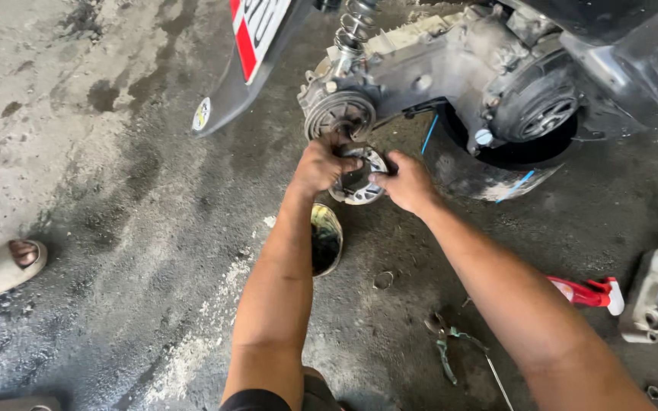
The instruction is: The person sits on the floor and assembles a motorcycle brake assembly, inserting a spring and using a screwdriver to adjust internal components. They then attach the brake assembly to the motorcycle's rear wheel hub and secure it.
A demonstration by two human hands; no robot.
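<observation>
Both my hands are clamped on this round metal brake plate [359, 179], left hand [320, 164] gripping its top edge, right hand [409, 183] pinching the side. Its flat face tilts up toward me, right below the scooter's rear hub [339, 114]. A small oily tin [326, 238] sits on the concrete floor [116, 228] underneath.

Two hands, left hand [320, 164] & right hand [409, 183], on one round metal part [359, 183]. Below it: one oil tin [326, 240], one red spray bottle [588, 293], one pliers [445, 352].
</observation>
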